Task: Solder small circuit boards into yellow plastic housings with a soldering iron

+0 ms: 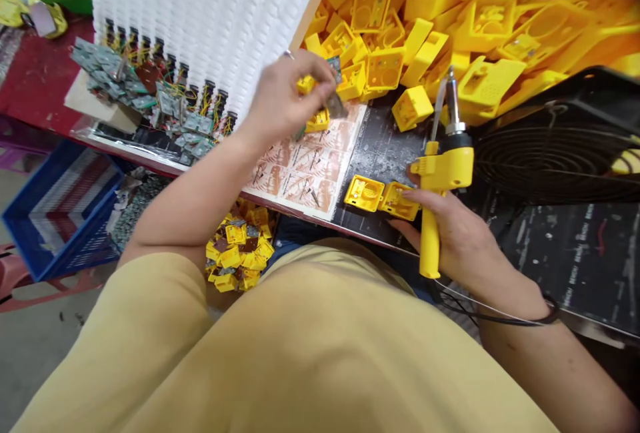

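Observation:
My left hand (293, 89) is pinched shut on a small circuit board (337, 107), smeared by motion, above the printed sheet (313, 176). My right hand (457, 236) grips a yellow soldering gun (445, 169), its metal tip pointing away from me. Right beside that hand, an opened yellow plastic case lies on the dark bench, its left half (365, 193) and right half (400, 201) side by side; the right-hand fingers are close to the right half. Whether they touch it I cannot tell. Some yellow cases (317, 121) sit just past my left hand, partly hidden by it.
A big heap of yellow cases (385, 69) fills the back right. A black fan (550, 139) stands at the right. White foam (200, 13) and wired circuit boards (113, 76) occupy the left. Below the bench edge are a blue crate (60, 213) and more yellow cases (237, 246).

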`<state>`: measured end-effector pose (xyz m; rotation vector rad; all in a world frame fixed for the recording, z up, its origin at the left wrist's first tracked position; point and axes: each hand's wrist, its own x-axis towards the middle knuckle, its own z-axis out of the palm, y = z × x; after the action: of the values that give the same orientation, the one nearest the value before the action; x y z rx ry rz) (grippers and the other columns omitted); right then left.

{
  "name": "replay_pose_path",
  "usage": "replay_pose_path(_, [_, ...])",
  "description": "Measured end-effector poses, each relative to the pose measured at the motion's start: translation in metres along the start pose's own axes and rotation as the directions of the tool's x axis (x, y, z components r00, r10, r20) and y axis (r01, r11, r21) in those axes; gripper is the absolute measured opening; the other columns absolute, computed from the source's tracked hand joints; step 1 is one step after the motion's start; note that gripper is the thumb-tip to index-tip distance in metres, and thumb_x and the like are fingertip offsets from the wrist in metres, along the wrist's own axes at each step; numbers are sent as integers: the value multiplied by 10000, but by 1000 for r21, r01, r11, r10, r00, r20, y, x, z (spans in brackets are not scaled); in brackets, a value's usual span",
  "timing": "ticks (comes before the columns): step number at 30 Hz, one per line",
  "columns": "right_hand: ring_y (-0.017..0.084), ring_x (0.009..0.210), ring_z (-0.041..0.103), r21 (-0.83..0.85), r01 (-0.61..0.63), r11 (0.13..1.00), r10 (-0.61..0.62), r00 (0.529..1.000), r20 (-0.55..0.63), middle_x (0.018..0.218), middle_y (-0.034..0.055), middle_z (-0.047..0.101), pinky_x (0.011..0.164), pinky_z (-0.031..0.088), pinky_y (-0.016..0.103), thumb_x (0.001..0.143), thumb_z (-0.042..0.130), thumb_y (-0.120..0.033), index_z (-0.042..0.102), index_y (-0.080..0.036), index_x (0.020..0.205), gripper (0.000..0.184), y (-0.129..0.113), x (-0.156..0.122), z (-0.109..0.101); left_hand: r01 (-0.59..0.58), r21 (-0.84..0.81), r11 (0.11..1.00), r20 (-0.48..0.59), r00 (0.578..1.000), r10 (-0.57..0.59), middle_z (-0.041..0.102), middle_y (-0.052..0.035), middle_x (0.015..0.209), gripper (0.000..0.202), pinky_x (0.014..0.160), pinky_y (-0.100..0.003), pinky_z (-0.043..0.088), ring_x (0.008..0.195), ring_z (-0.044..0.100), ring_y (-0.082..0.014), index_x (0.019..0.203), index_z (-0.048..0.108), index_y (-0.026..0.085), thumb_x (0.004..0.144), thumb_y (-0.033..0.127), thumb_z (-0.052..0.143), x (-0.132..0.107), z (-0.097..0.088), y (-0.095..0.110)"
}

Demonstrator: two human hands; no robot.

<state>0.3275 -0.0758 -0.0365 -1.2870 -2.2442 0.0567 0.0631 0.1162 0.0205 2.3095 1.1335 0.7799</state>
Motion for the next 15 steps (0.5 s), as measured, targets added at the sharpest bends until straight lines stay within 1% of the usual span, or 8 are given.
replay_pose_path(2, [228, 943, 679, 17, -9, 1000, 10, 1000, -21, 1069, 83, 655, 784, 599, 354, 944, 708, -397, 470, -219, 1338, 493, 1, 6, -2, 26, -243, 970, -66, 997, -43, 781, 19, 1104, 123, 1006, -429, 586, 1057, 714, -161, 875, 613, 301, 928, 399, 563, 6, -18, -2])
replay_pose_path(5, [256, 930, 680, 45, -7, 999, 10, 998, -67, 1056, 88, 647, 776, 605, 401, 919, 720, -494, 477, -205, 1316, 548, -3, 19, 5, 30, -451, 892, -97, 992, -83, 771, 47, 1082, 185, 978, -449, 599, 1057, 711, -164, 864, 593, 290, 909, 467, 622, 10, -37, 3])
replay_pose_path(7, [242, 924, 684, 65, 21, 998, -16, 997, -79, 1043, 77, 657, 769, 601, 377, 946, 701, -445, 483, -206, 1300, 479, -7, 27, 14, 84, -505, 859, -22, 994, -110, 765, 32, 1041, 215, 873, -423, 616, 958, 710, -160, 871, 590, 282, 905, 489, 637, 6, -37, 11])
replay_pose_path(8, [228, 919, 687, 69, 38, 997, -33, 996, -79, 1041, 71, 667, 769, 597, 356, 955, 698, -386, 485, -208, 1296, 439, -9, 30, 17, 122, -511, 851, 67, 992, -102, 763, 20, 992, 211, 796, -391, 614, 868, 698, -147, 870, 591, 274, 906, 478, 635, 2, -34, 15])
replay_pose_path(10, [203, 920, 695, 67, 64, 996, -59, 996, -74, 1059, 70, 690, 791, 590, 322, 949, 704, -269, 489, -209, 1298, 414, -11, 33, 22, 165, -475, 864, 306, 952, -14, 752, 5, 863, 153, 684, -326, 571, 715, 645, -118, 836, 623, 238, 875, 384, 651, -13, -21, 23])
replay_pose_path(12, [192, 945, 704, 72, 80, 994, -74, 994, -78, 1079, 73, 705, 873, 586, 321, 918, 748, -260, 503, -208, 1291, 449, -10, 32, 20, 111, -339, 934, 498, 864, 78, 749, -6, 786, 94, 713, -308, 538, 703, 642, -121, 795, 677, 193, 836, 267, 637, -31, -5, 30])
replay_pose_path(13, [192, 972, 707, 76, 76, 994, -69, 994, -89, 1088, 72, 711, 924, 577, 329, 900, 775, -289, 516, -214, 1278, 464, -9, 30, 18, 44, -236, 971, 549, 831, 96, 760, -17, 789, 103, 769, -318, 531, 750, 666, -141, 791, 706, 180, 831, 230, 625, -40, 4, 32])
replay_pose_path(15, [172, 967, 710, 80, 17, 997, -8, 994, -110, 1053, 41, 723, 953, 557, 308, 895, 785, -343, 567, -240, 1215, 401, -8, 23, 8, -78, -55, 995, 562, 822, 95, 785, -41, 839, 147, 872, -355, 511, 847, 706, -189, 824, 751, 175, 854, 197, 608, -54, 18, 36])
